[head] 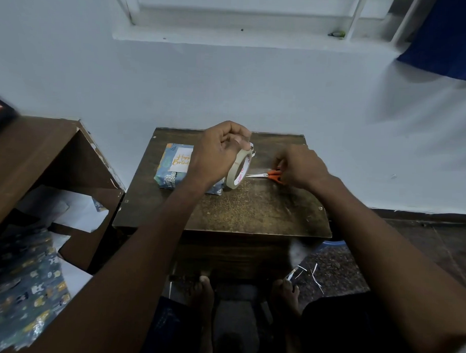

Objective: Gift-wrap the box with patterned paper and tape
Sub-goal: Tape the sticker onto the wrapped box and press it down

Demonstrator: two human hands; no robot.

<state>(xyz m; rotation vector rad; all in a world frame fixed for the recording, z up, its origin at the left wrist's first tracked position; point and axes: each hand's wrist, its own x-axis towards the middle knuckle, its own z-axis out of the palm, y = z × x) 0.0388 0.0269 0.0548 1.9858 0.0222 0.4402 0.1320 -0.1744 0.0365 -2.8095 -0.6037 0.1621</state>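
Observation:
A small box wrapped in blue patterned paper point(171, 171), with a white "Happy Birthday" label on top, lies at the back left of a small dark wooden table point(251, 211). My left hand point(217, 152) is above the box's right end and pinches the top of an upright roll of clear tape point(238, 168). Right of the roll, my right hand point(301, 165) has its fingers curled over the orange handles of a pair of scissors point(266, 175). The blades lie on the table and point left toward the roll.
A brown cardboard box point(69, 154) stands open at the left with white paper inside. More blue patterned paper point(19, 287) lies in front of it. Thin white paper strips point(313, 277) lie on the floor near my bare feet. A white wall is right behind the table.

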